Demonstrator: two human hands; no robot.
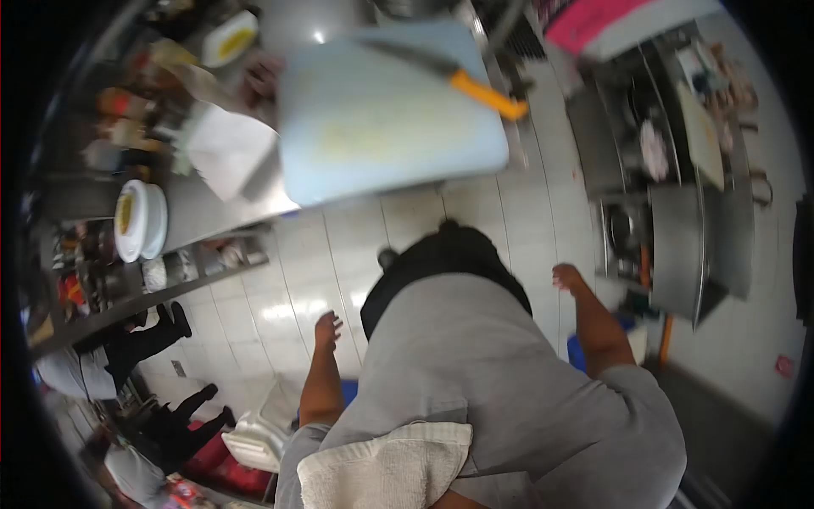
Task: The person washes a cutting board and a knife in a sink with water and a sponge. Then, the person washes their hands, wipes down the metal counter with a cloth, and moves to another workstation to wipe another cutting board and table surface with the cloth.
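Note:
My left hand (327,330) hangs beside my body over the tiled floor, its fingers loosely bent and apart. Nothing shows in it. On the other side my right hand (568,277) is held out from my body, also with nothing visible in it and its fingers slightly curled. Both hands are away from the counter. Ahead of me a light blue cutting board (381,110) lies on the metal counter (203,208). Across its far right part rests a knife with an orange handle (487,95). White paper (227,148) lies left of the board. A cream towel (386,471) hangs over my grey shirt.
White dishes with yellow food (129,222) stand at the counter's left edge, near another white dish (230,40). Metal shelving (674,246) with pans is on the right. Two other people (140,360) stand at the lower left, near a whitish container (259,428).

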